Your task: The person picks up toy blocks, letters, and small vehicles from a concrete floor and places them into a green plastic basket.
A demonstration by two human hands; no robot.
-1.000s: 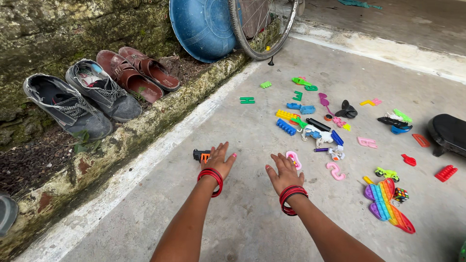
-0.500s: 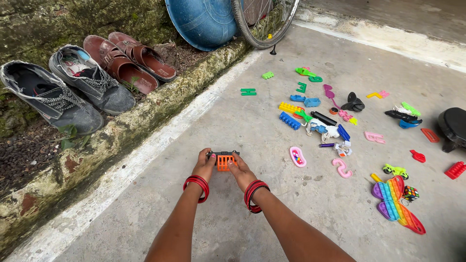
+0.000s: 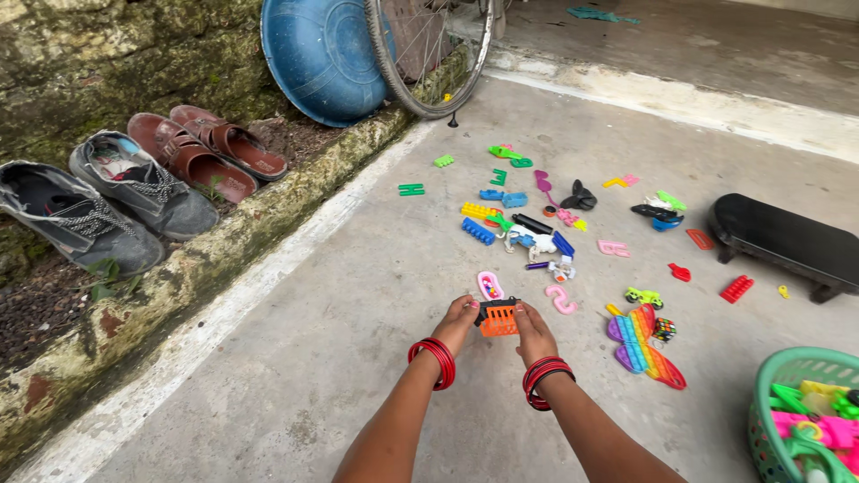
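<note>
An orange and black toy is gripped between the left hand and right hand (red bangles on both wrists) just above the concrete floor. Scattered plastic toys and a rainbow butterfly toy are seen nearby.

A home's concrete yard: worn shoes along a mossy wall, scattered toys.
</note>
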